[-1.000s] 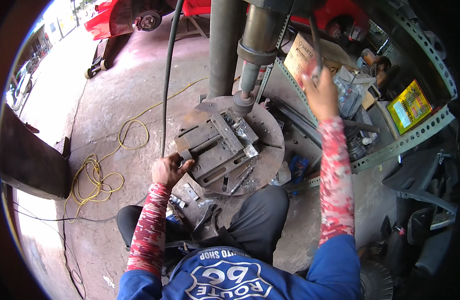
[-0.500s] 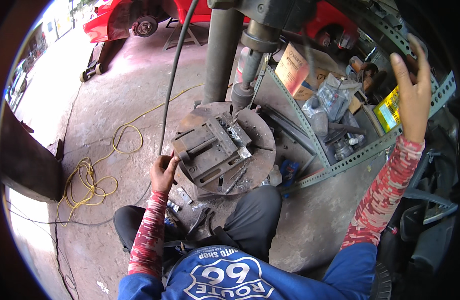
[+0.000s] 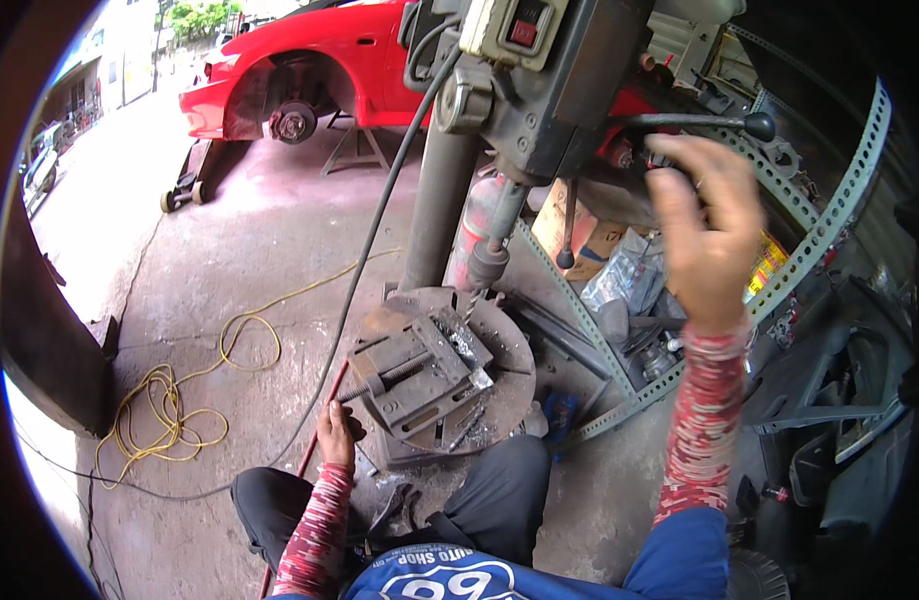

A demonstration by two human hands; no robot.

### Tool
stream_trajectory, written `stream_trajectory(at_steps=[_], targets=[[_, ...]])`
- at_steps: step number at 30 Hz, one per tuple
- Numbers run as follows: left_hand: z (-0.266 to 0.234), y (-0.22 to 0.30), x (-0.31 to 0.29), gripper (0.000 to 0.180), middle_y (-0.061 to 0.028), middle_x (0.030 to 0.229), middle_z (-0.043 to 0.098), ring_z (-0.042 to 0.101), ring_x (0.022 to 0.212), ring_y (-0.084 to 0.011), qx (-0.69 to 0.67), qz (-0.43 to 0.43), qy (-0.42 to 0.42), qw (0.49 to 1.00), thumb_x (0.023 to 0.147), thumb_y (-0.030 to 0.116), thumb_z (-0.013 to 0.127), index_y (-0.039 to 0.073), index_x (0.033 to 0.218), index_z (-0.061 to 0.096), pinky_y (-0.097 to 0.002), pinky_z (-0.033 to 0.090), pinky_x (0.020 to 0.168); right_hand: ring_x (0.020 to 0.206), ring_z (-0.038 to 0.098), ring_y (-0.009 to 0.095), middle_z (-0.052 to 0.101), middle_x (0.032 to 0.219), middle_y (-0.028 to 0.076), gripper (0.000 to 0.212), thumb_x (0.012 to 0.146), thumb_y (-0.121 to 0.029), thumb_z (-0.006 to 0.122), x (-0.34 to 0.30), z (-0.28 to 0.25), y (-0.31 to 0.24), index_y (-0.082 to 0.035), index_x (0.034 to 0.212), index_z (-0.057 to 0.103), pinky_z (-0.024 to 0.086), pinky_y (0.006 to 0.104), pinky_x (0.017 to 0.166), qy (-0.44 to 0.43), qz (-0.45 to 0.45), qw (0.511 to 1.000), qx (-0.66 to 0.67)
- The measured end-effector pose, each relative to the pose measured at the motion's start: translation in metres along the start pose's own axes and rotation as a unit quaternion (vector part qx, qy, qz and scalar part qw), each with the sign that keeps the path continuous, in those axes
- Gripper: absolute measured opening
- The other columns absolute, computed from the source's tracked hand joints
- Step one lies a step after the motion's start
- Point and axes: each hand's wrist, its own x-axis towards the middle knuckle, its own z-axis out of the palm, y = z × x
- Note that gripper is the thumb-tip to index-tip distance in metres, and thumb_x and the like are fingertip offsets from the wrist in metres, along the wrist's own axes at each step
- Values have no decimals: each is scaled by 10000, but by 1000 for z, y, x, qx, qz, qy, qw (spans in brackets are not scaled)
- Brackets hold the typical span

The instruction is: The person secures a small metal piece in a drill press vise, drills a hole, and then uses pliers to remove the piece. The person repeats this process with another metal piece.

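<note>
At the drill press (image 3: 539, 110), my left hand (image 3: 336, 440) is closed at the near left end of the machine vise (image 3: 414, 375), around its handle, which the fingers largely hide. The vise lies on the round table (image 3: 519, 385), strewn with metal shavings. A drill bit (image 3: 471, 305) in the chuck (image 3: 487, 268) points down at the vise's far right part. Raised on the right, my right hand (image 3: 714, 235) has its fingers apart and holds nothing. It is just below the ball-ended feed lever (image 3: 759, 126), apparently not touching it.
A yellow cord (image 3: 169, 425) lies coiled on the floor at left. A black cable (image 3: 364, 235) hangs from the press, and a thin red rod or hose (image 3: 309, 455) runs beside my left hand. A perforated metal frame (image 3: 679, 375) surrounds clutter at right. Behind stands a raised red car (image 3: 379, 45).
My view has tilted up, showing more of the press and its levers. My right hand has moved left and lower, towards the levers. My left hand stays at the vise's end.
</note>
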Motion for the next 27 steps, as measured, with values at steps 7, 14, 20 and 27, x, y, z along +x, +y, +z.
stream_trajectory(at_steps=[7, 14, 20, 27], targets=[[13, 0, -1, 504, -95, 619, 576, 632, 501, -248, 36, 1, 34, 999, 1075, 508, 428, 15, 1049, 533, -339, 553, 474, 1320, 470, 299, 544, 1448, 77, 630, 805, -226, 778, 16, 83, -17, -157, 1404, 595, 343, 463, 1091, -9, -36, 997, -65], [17, -14, 5, 485, -21, 636, 500, 487, 524, -140, 8, -40, 82, 996, 1086, 451, 434, 57, 835, 561, -338, 425, 483, 1428, 374, 315, 392, 1606, 51, 760, 841, -300, 756, 35, 121, -23, -307, 1542, 460, 293, 547, 1128, 22, 8, 989, -143], [19, -38, 17, 565, -147, 760, 642, 621, 714, -268, 119, 53, 136, 982, 1090, 463, 419, -22, 897, 635, -413, 492, 699, 1439, 378, 332, 389, 1611, 80, 726, 882, -231, 720, 17, 118, -31, -236, 1550, 436, 295, 527, 1161, -10, 43, 991, -125], [11, -35, 22, 551, -82, 734, 599, 579, 661, -216, 103, 54, 121, 986, 1084, 497, 421, 23, 857, 588, -372, 462, 632, 1258, 518, 406, 582, 1301, 212, 415, 840, -159, 712, -162, 141, -145, -15, 1220, 627, 357, 538, 1095, -175, 97, 958, 206]])
